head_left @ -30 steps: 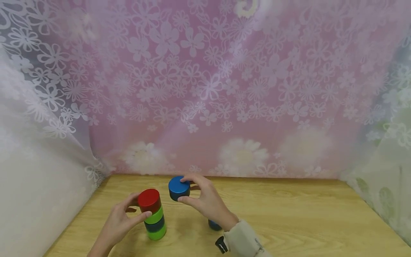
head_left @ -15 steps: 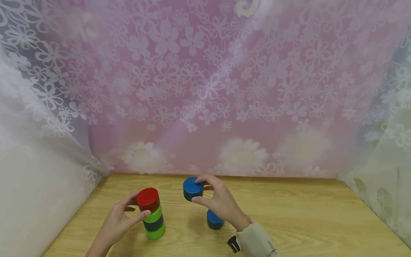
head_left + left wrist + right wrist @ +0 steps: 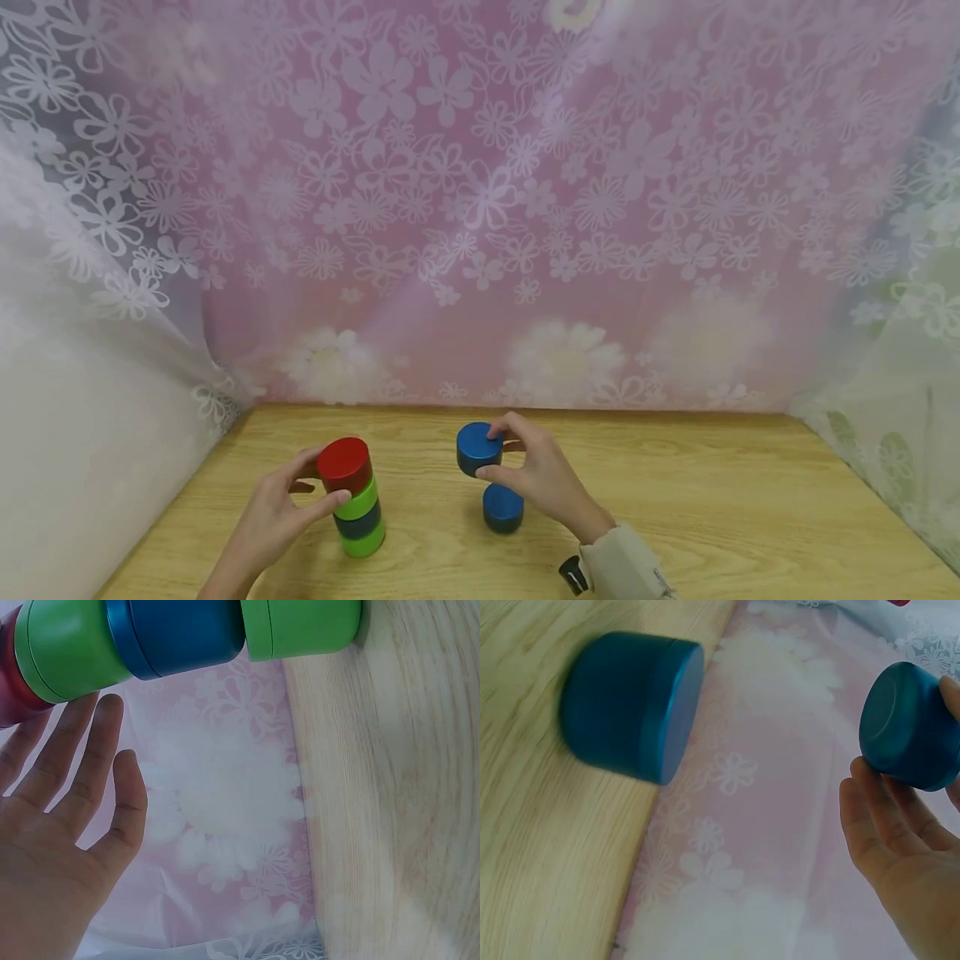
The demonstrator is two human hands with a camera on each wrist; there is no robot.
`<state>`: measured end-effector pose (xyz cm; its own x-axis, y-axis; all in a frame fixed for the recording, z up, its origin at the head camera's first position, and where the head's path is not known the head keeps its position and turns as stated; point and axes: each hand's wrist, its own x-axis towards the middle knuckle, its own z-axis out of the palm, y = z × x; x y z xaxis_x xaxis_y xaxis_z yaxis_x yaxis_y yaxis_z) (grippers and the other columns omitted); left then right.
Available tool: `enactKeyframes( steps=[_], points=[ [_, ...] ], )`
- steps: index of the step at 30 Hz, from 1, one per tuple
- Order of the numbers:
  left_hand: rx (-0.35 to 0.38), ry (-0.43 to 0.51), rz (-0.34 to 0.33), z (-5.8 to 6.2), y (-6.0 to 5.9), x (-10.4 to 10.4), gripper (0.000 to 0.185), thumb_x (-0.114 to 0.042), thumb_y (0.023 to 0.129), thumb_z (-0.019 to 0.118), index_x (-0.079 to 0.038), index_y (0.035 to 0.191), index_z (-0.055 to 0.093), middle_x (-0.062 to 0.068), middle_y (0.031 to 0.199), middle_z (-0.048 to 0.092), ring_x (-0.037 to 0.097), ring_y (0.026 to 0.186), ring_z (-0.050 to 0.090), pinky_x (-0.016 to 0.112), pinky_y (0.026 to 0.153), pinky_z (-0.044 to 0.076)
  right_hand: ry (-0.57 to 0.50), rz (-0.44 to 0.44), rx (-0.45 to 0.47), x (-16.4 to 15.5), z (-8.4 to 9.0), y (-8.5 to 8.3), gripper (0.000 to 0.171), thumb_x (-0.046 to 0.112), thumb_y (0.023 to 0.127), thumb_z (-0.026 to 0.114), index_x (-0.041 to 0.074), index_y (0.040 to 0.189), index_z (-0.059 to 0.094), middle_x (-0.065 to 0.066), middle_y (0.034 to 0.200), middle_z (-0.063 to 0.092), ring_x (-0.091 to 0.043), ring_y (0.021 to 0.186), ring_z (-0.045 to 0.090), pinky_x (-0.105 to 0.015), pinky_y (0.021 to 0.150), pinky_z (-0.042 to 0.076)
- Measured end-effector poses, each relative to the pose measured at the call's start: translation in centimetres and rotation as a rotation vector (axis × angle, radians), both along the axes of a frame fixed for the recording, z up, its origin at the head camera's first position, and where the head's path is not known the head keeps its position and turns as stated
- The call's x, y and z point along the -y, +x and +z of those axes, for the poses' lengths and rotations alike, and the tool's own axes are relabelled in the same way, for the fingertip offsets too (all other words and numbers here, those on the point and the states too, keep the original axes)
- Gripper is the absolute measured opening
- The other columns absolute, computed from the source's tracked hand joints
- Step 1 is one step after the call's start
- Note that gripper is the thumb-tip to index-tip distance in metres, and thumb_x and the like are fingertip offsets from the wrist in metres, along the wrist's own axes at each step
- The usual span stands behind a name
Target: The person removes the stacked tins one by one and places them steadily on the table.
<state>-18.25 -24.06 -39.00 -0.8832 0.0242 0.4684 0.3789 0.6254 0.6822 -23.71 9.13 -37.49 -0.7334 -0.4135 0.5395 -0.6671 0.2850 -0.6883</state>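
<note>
Between the right hand's point(image 3: 536, 475) thumb and fingertips sits a blue puck point(image 3: 478, 447), pinched by its rim and held in the air clear of the wooden table point(image 3: 675, 500). Over the last second this hand has carried the puck rightward, away from the stack, and lowered it a little; it now hangs just above and slightly behind a second blue puck point(image 3: 502, 507) that stands alone on the table, close under the thumb. The two blue pieces are not touching (the right wrist view shows clear space between the lifted one point(image 3: 909, 737) and the resting one point(image 3: 630, 705)). To the left, the left hand point(image 3: 281, 512) has kept its post throughout: fingers loosely curved about the stack point(image 3: 354, 498), thumb against the front near the red top piece point(image 3: 344, 463), fingertips behind it. How firmly it presses I cannot tell; the left wrist view shows the fingers point(image 3: 90, 761) fairly straight and only alongside the cylinders. Below the red come green, dark blue, green, and the column stands upright. My reading: the carried puck is being brought over the lone blue one, not onto the tall stack, so a second pile looks to be starting beside it.
</note>
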Motion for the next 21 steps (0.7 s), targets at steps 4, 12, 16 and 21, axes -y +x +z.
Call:
enactKeyframes(
  steps=[4,12,16,21],
  points=[
    [-0.001,0.003,0.002,0.1,0.1,-0.1,0.049,-0.016,0.083,0.086,0.0,0.125,0.066,-0.001,0.1,0.073,0.006,0.092,0.064,0.038,0.077,0.055,0.018,-0.008,0.024,-0.7,-0.1,0.2,0.033,0.005,0.083,0.084,0.006,0.107,0.062,-0.003,0.104,0.064,-0.026,0.101,0.066,-0.051,0.09,0.054],
    [-0.001,0.001,0.006,0.1,-0.1,0.1,0.052,-0.016,0.082,0.086,0.0,0.127,0.065,-0.001,0.101,0.073,0.007,0.093,0.064,0.036,0.078,0.055,0.041,-0.014,0.026,-2.1,-0.5,-0.1,0.033,0.003,0.082,0.085,0.007,0.103,0.06,-0.001,0.1,0.062,-0.024,0.097,0.066,-0.042,0.087,0.056],
    [0.008,0.007,0.005,0.1,0.0,0.1,0.05,-0.016,0.082,0.086,-0.001,0.126,0.066,-0.002,0.1,0.073,0.006,0.092,0.064,0.037,0.077,0.055,0.05,-0.028,0.034,-2.6,-1.1,-0.2,0.033,0.002,0.08,0.085,0.007,0.1,0.06,-0.001,0.1,0.062,-0.026,0.097,0.067,-0.041,0.086,0.057],
    [-0.011,0.012,-0.006,0.1,0.1,0.0,0.05,-0.015,0.082,0.086,0.0,0.125,0.066,-0.001,0.1,0.073,0.007,0.092,0.065,0.035,0.076,0.054,0.086,-0.052,0.051,-3.5,-1.6,0.0,0.034,0.003,0.08,0.086,0.01,0.097,0.058,0.002,0.098,0.062,-0.021,0.095,0.067,-0.039,0.086,0.057]
  ],
)
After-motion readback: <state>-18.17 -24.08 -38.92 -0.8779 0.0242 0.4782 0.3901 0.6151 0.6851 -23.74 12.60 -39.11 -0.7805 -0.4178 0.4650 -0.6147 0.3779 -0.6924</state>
